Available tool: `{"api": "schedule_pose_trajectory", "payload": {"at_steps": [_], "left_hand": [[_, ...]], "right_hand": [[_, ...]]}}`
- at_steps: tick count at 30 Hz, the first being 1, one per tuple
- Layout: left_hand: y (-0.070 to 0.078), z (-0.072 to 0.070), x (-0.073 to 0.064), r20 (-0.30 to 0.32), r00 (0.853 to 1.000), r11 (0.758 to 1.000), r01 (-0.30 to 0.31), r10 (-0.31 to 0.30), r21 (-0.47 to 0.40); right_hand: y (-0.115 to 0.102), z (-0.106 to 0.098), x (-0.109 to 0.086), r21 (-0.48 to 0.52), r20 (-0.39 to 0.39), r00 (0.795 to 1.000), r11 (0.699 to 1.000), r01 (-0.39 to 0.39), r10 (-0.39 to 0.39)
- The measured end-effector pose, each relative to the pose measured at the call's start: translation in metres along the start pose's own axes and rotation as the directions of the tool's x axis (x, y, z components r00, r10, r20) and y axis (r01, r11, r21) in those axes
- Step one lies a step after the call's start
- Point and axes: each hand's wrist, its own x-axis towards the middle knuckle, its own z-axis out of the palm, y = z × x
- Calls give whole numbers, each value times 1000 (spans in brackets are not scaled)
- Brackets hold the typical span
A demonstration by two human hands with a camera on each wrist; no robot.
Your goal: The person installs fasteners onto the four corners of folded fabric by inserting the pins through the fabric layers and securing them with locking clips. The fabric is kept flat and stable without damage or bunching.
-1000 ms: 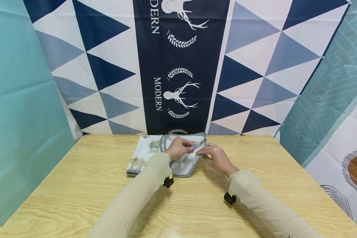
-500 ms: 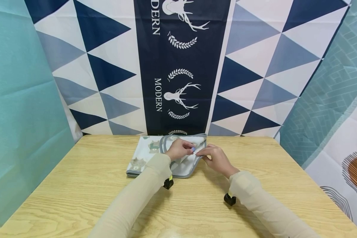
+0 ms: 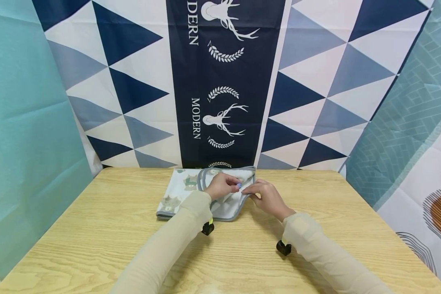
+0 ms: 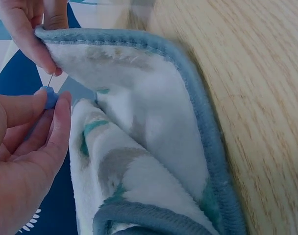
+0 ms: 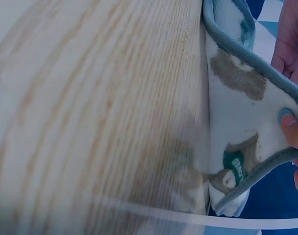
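A folded white fleece blanket [image 3: 183, 181] with grey-blue edging and bear prints lies near the table's far edge. Over it, my left hand [image 3: 220, 186] pinches a blue-headed pin [image 4: 50, 99] between thumb and fingers. The pin's thin metal shaft points toward the blanket's raised edge, close to the right fingertips. Whether its tip enters the cloth cannot be told. My right hand [image 3: 269, 199] pinches that edge at the right side, lifting the layer off the one below. In the right wrist view, the right thumb [image 5: 293, 129] presses on the cloth's printed face.
The wooden table [image 3: 242, 261] spreads out in front of the blanket. Behind it hangs a patterned cloth [image 3: 220, 81] with triangles and deer heads. Teal curtains [image 3: 33, 143] hang at the sides. A small black camera [image 3: 207, 228] sits at each wrist.
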Motion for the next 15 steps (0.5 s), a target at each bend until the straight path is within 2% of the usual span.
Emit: {"api": "schedule_pose_trajectory", "payload": {"at_steps": [5, 6, 9, 12, 13, 15], "left_hand": [[-4, 0, 2, 31, 999, 999, -23, 22, 49], [-12, 2, 7, 37, 998, 998, -50, 48, 44], [-14, 3, 7, 65, 997, 998, -40, 38, 42], [-14, 2, 4, 78, 996, 999, -45, 43, 27], [-6, -2, -2, 73, 997, 998, -38, 34, 46], [-8, -10, -7, 48, 995, 992, -89, 85, 91]], "right_hand": [[0, -1, 0, 2, -2, 1000, 1000, -4, 4], [0, -1, 0, 8, -5, 1000, 1000, -3, 3], [1, 0, -1, 23, -18, 1000, 1000, 1, 0], [2, 0, -3, 34, -36, 999, 999, -5, 6], [3, 0, -4, 32, -42, 999, 999, -10, 11], [4, -1, -6, 30, -55, 998, 1000, -9, 11]]}}
